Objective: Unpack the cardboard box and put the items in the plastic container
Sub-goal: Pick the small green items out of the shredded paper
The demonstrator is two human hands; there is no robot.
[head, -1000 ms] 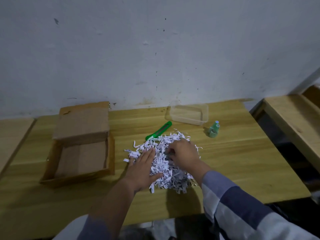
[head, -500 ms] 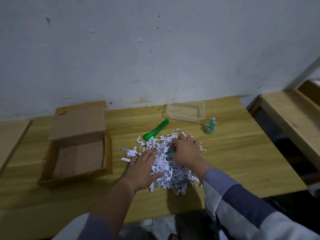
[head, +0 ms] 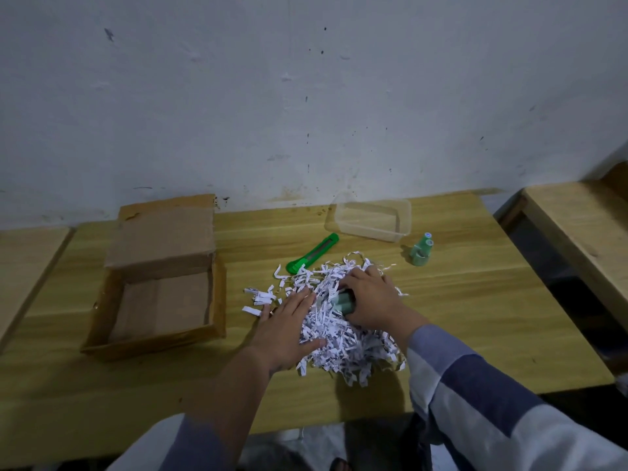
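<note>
A heap of white shredded paper [head: 336, 331] lies in the middle of the wooden table. My left hand [head: 289, 331] rests flat on the heap's left side, fingers spread. My right hand [head: 373, 300] is closed around small pale green bottles [head: 343, 302] half buried in the shreds. The open cardboard box [head: 159, 287] sits to the left, its flap folded back, nothing visible inside. The clear plastic container [head: 372, 219] stands at the back near the wall. A pair of small green bottles [head: 421, 251] stands just in front of it to the right.
A green utility knife [head: 312, 253] lies between the heap and the container. The table's front edge [head: 136, 433] runs close to my body. A second wooden table [head: 584, 226] stands to the right across a gap, another wooden surface [head: 23, 263] at the left.
My right hand has dug into the shreds and closed on green bottles, now partly showing. My left hand has stayed flat on the heap.
</note>
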